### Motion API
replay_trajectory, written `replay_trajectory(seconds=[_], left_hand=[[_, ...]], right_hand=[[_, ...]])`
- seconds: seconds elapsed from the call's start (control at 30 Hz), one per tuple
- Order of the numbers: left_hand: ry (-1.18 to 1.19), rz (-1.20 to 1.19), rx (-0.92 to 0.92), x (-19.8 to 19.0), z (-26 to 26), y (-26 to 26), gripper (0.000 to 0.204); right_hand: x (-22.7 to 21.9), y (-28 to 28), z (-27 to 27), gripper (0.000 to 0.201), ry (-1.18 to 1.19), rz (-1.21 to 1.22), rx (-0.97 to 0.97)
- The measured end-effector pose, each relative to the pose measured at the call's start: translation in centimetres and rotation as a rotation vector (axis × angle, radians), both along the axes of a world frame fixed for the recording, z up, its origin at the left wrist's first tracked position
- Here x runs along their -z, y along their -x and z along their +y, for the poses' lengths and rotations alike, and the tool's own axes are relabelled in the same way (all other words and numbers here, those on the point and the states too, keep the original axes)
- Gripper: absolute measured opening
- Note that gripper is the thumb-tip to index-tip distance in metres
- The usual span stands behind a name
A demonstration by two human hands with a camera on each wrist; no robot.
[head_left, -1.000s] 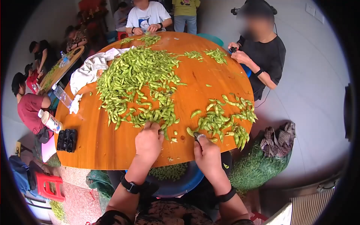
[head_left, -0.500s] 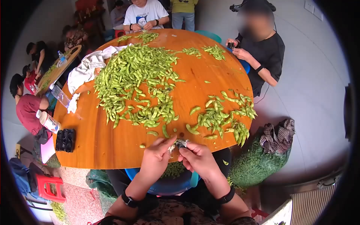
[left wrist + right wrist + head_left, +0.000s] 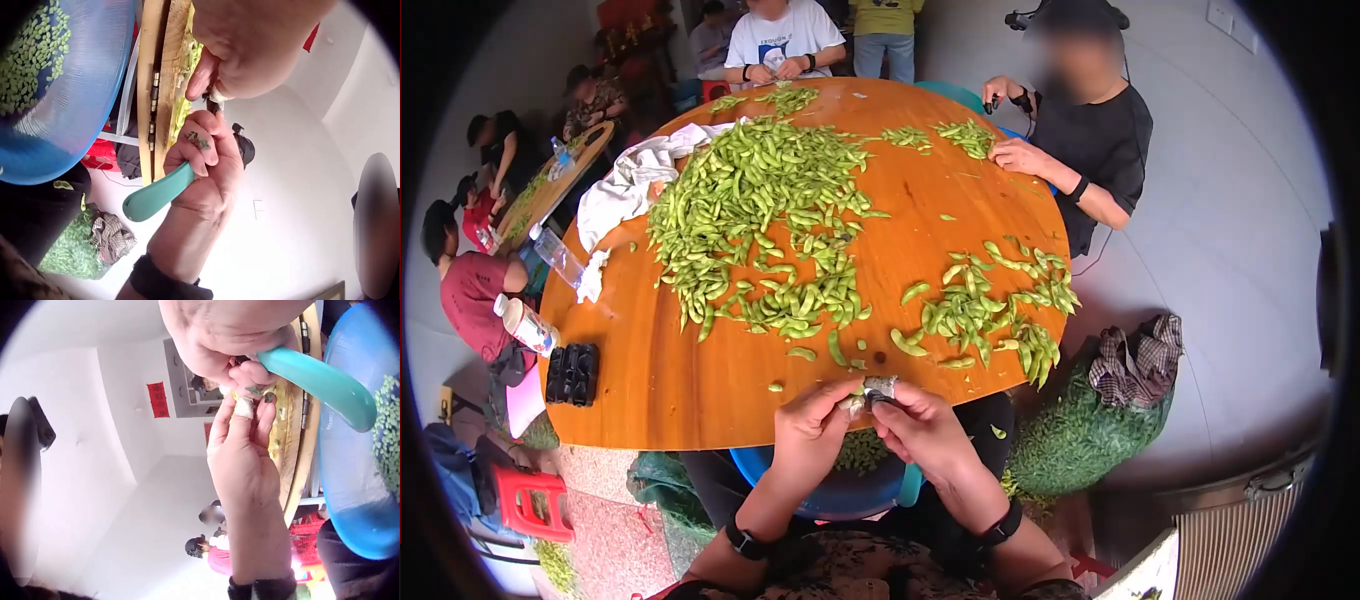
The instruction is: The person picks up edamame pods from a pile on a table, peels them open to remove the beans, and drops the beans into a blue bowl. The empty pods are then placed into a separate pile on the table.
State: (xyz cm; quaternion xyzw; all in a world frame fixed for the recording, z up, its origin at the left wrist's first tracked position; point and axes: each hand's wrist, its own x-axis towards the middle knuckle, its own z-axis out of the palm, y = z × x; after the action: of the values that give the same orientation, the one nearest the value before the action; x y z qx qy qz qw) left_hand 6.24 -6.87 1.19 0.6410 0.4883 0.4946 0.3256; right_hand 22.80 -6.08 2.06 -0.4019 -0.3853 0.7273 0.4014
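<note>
My left hand (image 3: 808, 425) and right hand (image 3: 935, 432) meet fingertip to fingertip at the table's near edge. The right hand grips a tool with a curved teal handle (image 3: 325, 381); its working end is mostly hidden by fingers. The left thumb and fingers pinch a green soybean pod (image 3: 235, 395), of which only a sliver shows. A white wrap (image 3: 244, 409) covers the left thumb's tip. Below the hands sits a blue basin (image 3: 119, 81) with shelled beans (image 3: 34, 62). A large heap of soybean pods (image 3: 750, 200) lies beyond, and a smaller pile (image 3: 970, 305) to the right.
The round wooden table (image 3: 660, 390) carries a white cloth (image 3: 625, 190), a water bottle (image 3: 557, 253), a white bottle (image 3: 528, 325) and a black tray-like object (image 3: 572, 375) on the left. A person in black (image 3: 1100, 140) sits at right. A full green net sack (image 3: 1050, 430) stands below.
The left hand has drawn back from the heap and the right from the smaller pile, bringing both together at the table's near edge. Since half a second ago they have barely shifted.
</note>
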Motion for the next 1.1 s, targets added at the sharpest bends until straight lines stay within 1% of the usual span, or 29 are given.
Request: replay_trajectory(seconds=[0.03, 0.1, 0.13, 0.2, 0.23, 0.3, 0.33, 0.4, 0.43, 0.47, 0.5, 0.53, 0.57, 0.6, 0.63, 0.67, 0.73, 0.77, 0.8, 0.87, 0.9, 0.93, 0.97, 1.0, 1.07, 1.1], left_hand=[[0.000, 0.000, 0.003, 0.1, 0.0, 0.0, 0.032], [0.057, -0.158, 0.037, 0.3, -0.1, -0.1, 0.029], [0.057, -0.158, 0.037, 0.4, -0.1, 0.0, 0.029], [0.254, -0.410, 0.127, 0.6, 0.0, 0.4, 0.026], [0.254, -0.411, 0.126, 0.6, 0.0, 0.6, 0.026], [0.333, -0.530, 0.187, 0.5, 0.2, 0.9, 0.025], [0.334, -0.530, 0.187, 0.5, 0.3, 0.9, 0.025], [0.441, -0.652, 0.143, 0.3, 0.4, 0.9, 0.022], [0.441, -0.653, 0.142, 0.3, 0.5, 0.7, 0.022], [0.422, -0.665, 0.098, 0.2, 0.5, 0.5, 0.020], [0.402, -0.678, 0.053, 0.2, 0.6, 0.4, 0.019], [0.401, -0.678, 0.050, 0.2, 0.8, 0.5, 0.019], [0.357, -0.748, -0.007, 0.3, 1.1, 0.8, 0.018], [0.313, -0.817, -0.064, 0.4, 1.4, 1.0, 0.017], [0.312, -0.817, -0.049, 0.3, 1.6, 1.4, 0.018], [0.312, -0.818, -0.049, 0.5, 1.7, 1.4, 0.018], [0.212, -0.595, 0.108, 0.8, 1.6, 1.2, 0.023], [0.263, -0.477, 0.118, 0.9, 1.3, 0.7, 0.027], [0.287, -0.354, 0.101, 0.7, 1.0, 0.1, 0.025], [0.327, -0.349, 0.127, 1.1, 1.0, -0.3, 0.023], [0.327, -0.350, 0.126, 1.2, 1.0, 0.0, 0.023], [0.316, -0.377, 0.166, 1.4, 1.0, 0.3, 0.021], [0.306, -0.405, 0.206, 1.5, 1.0, 0.5, 0.018], [0.306, -0.407, 0.204, 1.6, 0.9, 0.4, 0.018], [0.247, -0.431, 0.215, 1.7, 0.8, 0.3, 0.014], [0.247, -0.432, 0.213, 1.6, 0.8, 0.5, 0.014]], right_hand=[[0.1, 0.0, 0.1, 0.013, 0.046, 0.047, 0.006], [0.0, -0.2, 0.2, 0.014, 0.076, 0.087, -0.019], [0.0, -0.4, 0.3, 0.014, 0.105, 0.127, -0.046], [-0.1, -0.6, 0.5, 0.014, 0.131, 0.142, -0.059], [-0.2, -0.7, 0.6, 0.014, 0.158, 0.157, -0.072], [0.0, -0.9, 0.9, 0.014, 0.169, 0.157, -0.084], [0.1, -1.0, 1.0, 0.014, 0.181, 0.158, -0.096], [0.1, -1.0, 1.1, 0.014, 0.175, 0.152, -0.090], [0.1, -1.0, 1.2, 0.014, 0.170, 0.146, -0.084], [-0.1, -0.9, 1.1, 0.014, 0.171, 0.146, -0.085], [-0.3, -0.7, 1.0, 0.013, 0.154, 0.082, -0.014], [-0.5, -0.6, 1.0, 0.013, 0.135, 0.019, 0.055], [-0.6, -0.5, 0.9, 0.013, 0.135, 0.020, 0.052], [-0.6, -0.5, 0.8, 0.014, 0.070, -0.018, 0.082], [-0.5, -0.5, 0.7, 0.015, 0.006, -0.057, 0.112], [-0.1, -0.3, 0.6, 0.015, 0.005, -0.057, 0.112], [0.4, 0.4, 0.4, 0.019, -0.478, -0.390, 0.228], [0.4, 0.5, 0.2, 0.022, -0.512, -0.443, 0.215], [0.4, 0.9, 0.0, 0.022, -0.513, -0.441, 0.211], [-0.2, 1.5, -0.5, 0.023, -0.362, -0.183, 0.160], [-0.7, 1.3, -0.5, 0.020, -0.240, -0.108, 0.119], [-0.7, 0.6, -0.2, 0.020, -0.239, -0.109, 0.118], [-0.8, -0.2, 0.2, 0.019, -0.065, 0.032, 0.044], [-0.8, -0.6, 0.4, 0.019, 0.109, 0.171, -0.030], [-0.6, -0.6, 0.5, 0.017, 0.135, 0.181, -0.025], [-0.3, -0.9, 0.6, 0.018, 0.170, 0.254, -0.066]])
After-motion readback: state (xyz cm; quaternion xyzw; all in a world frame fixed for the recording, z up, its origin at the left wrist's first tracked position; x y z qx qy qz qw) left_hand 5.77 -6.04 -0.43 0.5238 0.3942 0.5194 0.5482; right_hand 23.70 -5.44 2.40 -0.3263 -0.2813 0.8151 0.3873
